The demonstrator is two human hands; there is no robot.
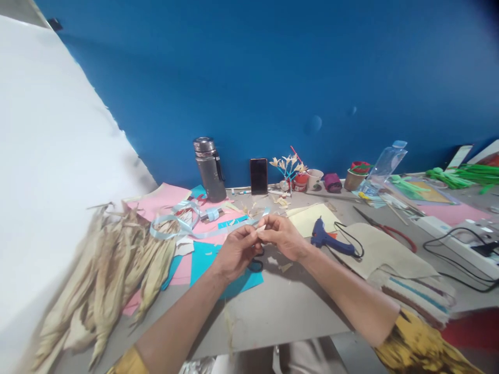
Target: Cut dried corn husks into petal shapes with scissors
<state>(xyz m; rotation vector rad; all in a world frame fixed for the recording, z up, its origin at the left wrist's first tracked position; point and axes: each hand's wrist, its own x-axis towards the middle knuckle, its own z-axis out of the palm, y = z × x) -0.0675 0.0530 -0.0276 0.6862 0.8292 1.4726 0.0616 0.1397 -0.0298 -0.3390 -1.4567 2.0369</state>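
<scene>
Over the middle of the table, my left hand (pixel 235 252) and my right hand (pixel 285 237) meet at the fingertips. Both are closed in a pinch on a small pale piece of corn husk (pixel 261 229), mostly covered by the fingers. Black loops, like scissor handles (pixel 256 266), show beneath the hands on a turquoise sheet (pixel 245 283). Dried corn husks (pixel 107 275) lie in a large heap to the left. To the right of my right hand is a blue glue gun (pixel 329 240) with a black cord.
A dark flask (pixel 210 174), an upright phone (pixel 259 176) and husk flowers (pixel 287 165) stand along the blue wall. Pale ribbon (pixel 166 228) curls over pink paper. On the right are red-handled pliers (pixel 393 235), a tilted clear bottle (pixel 384 166) and a power strip (pixel 460 246).
</scene>
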